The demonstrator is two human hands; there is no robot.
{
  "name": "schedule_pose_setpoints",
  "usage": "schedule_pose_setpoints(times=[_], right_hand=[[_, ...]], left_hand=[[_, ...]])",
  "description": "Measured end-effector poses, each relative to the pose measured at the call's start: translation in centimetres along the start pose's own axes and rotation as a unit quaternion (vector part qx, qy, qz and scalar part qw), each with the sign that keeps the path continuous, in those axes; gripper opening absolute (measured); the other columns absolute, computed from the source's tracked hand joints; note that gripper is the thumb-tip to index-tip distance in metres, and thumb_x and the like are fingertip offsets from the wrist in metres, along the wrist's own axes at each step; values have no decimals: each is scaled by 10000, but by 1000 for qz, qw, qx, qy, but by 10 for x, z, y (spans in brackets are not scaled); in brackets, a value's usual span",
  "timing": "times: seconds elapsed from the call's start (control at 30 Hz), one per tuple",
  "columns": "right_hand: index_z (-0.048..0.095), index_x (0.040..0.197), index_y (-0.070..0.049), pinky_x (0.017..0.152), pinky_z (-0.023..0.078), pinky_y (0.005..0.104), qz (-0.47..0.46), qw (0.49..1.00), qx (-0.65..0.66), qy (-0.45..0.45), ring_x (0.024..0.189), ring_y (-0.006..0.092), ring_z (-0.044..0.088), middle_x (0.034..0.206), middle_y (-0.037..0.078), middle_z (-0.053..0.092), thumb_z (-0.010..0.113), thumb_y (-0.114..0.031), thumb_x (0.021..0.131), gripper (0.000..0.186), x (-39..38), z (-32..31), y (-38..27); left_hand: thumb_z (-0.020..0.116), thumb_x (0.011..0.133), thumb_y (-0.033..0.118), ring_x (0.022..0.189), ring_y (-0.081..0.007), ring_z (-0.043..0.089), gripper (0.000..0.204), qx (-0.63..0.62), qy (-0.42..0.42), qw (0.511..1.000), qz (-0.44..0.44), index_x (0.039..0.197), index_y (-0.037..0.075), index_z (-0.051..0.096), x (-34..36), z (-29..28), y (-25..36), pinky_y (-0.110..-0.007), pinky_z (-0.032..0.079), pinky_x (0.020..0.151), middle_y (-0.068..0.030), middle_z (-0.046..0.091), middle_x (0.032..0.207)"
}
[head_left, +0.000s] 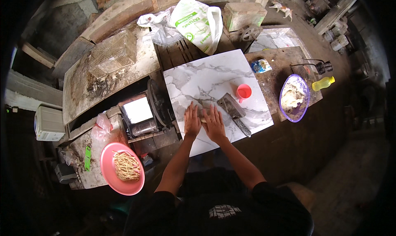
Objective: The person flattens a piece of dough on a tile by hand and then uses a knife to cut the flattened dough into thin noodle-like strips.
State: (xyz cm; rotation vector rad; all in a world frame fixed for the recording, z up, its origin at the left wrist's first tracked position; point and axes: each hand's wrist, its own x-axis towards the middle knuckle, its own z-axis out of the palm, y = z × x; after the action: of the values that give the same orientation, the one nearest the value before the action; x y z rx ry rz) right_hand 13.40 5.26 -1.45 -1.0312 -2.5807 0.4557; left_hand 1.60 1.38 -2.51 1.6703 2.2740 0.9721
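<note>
My left hand (192, 121) and my right hand (214, 123) lie flat side by side, fingers stretched forward, on a white marble-patterned slab (206, 81). A small pale piece, apparently dough (203, 119), shows between them and partly under the right palm; the rest of it is hidden. Just right of my right hand lies a cleaver (232, 107), its broad dark blade on the far side and its handle pointing toward me. Beyond the blade stands a pink cup (243, 91) with its handle facing me.
To the right are a purple basin (306, 108) of pale dough, a yellow bottle (323, 83) and a blue-white packet (260, 66). A roller machine (142, 116) with a wheel adjoins the slab's left. Nearer is a pink basin (107, 166) of thin strips. White bags (194, 21) stand behind.
</note>
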Motion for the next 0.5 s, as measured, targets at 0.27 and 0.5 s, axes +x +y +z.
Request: schedule_pose_setpoints(times=[0.27,0.5], right_hand=[[424,967,-20,822,306,415,-42,986,149,69,927,328,397,987,168,415,529,-129,757,259,33,21,26],[431,927,29,757,376,328,0,896,441,53,900,318,451,978,191,438,425,17,801,126,58,-3,-27]], left_hand=[[432,711,-10,1136,-339,301,419,-34,101,994,18,1127,28,403,8,8,-16,-433,243,925,-161,320,1248],[440,729,-33,1065,-326,393,402,-118,101,987,-49,1126,24,411,-28,-40,9,-387,297,892,-166,430,1151]])
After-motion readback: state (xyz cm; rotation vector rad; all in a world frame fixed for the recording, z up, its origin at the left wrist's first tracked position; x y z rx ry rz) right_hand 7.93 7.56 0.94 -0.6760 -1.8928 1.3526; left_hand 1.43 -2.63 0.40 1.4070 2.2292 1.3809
